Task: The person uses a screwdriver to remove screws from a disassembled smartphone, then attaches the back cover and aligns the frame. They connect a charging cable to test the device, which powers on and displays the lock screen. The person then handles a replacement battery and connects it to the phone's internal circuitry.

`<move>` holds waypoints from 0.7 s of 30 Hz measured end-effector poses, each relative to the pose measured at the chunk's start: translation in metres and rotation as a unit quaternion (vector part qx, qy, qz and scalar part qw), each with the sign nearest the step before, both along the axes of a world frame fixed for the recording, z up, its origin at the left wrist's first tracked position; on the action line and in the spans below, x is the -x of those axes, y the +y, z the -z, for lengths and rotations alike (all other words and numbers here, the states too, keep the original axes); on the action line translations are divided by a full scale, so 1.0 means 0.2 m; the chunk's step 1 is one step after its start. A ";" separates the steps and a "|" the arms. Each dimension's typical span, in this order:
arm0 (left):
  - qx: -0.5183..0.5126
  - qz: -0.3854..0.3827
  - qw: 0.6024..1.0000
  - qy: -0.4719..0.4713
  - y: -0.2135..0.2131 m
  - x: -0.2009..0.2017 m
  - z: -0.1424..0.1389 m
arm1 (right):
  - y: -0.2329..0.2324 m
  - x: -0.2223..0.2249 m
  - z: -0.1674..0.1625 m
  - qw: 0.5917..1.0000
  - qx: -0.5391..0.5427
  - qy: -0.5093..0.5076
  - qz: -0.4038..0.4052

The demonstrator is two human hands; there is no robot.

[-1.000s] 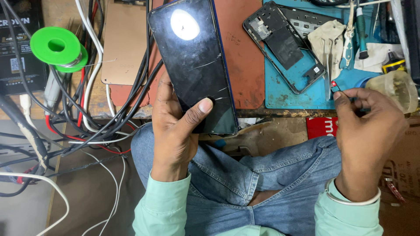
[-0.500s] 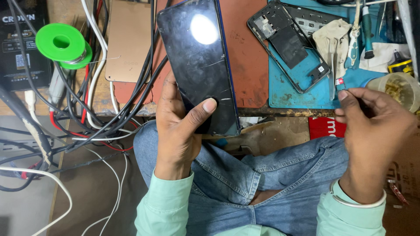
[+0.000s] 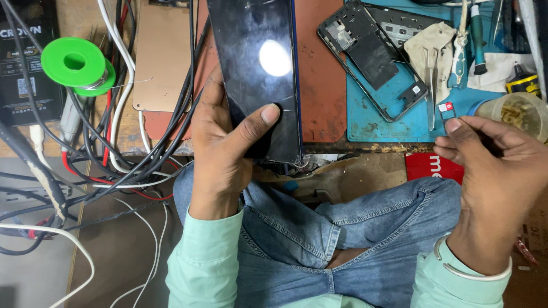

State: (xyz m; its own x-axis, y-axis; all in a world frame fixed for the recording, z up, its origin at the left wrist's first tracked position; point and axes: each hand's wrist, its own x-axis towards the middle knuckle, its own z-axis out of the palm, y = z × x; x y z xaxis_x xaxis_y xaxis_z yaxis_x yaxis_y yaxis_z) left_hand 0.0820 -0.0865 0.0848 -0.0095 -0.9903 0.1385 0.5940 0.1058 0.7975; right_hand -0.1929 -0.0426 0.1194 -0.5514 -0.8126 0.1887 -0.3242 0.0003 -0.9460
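A person's left hand (image 3: 225, 148) grips a glossy black phone (image 3: 260, 74), its long axis running away from the body across a worn red mat (image 3: 319, 68) on the bench (image 3: 342, 149), thumb pressed flat on the glass, fingers closed behind. The right hand (image 3: 494, 182) pinches a small dark card tray with a red tab (image 3: 446, 109) between fingertips, a narrow grip, just over the blue mat (image 3: 394, 122). A stripped phone frame (image 3: 371, 57), metal tweezers (image 3: 432, 80) and a green solder spool (image 3: 77, 64) lie nearby.

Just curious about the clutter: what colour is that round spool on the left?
Bright green, seen clearly in the head view: the spool sits among cables.
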 end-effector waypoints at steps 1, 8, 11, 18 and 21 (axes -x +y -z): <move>0.018 0.000 1.000 -0.010 -0.02 0.00 0.00 | 0.01 -0.01 0.00 1.000 0.006 -0.012 -0.002; 0.047 0.037 0.997 -0.052 -0.16 -0.04 0.01 | -0.01 -0.09 0.04 0.985 0.001 -0.080 -0.152; 0.052 0.051 0.996 -0.058 -0.19 -0.03 0.03 | -0.06 -0.18 0.09 0.967 -0.008 -0.110 -0.228; 0.031 0.041 0.995 -0.086 -0.20 -0.02 0.05 | -0.14 -0.27 0.11 0.938 -0.026 -0.133 -0.319; 0.091 0.017 0.986 -0.140 -0.19 -0.01 0.06 | -0.15 -0.27 0.11 0.934 -0.025 -0.142 -0.328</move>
State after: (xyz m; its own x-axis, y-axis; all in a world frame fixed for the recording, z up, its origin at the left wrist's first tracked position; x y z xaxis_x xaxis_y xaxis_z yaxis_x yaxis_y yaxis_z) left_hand 0.0843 -0.1248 0.0734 -0.1047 -0.9479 0.3009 0.3580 0.2464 0.9006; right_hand -0.1389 -0.0735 0.0973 0.0459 -0.9970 0.0628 -0.0062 -0.0631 -0.9980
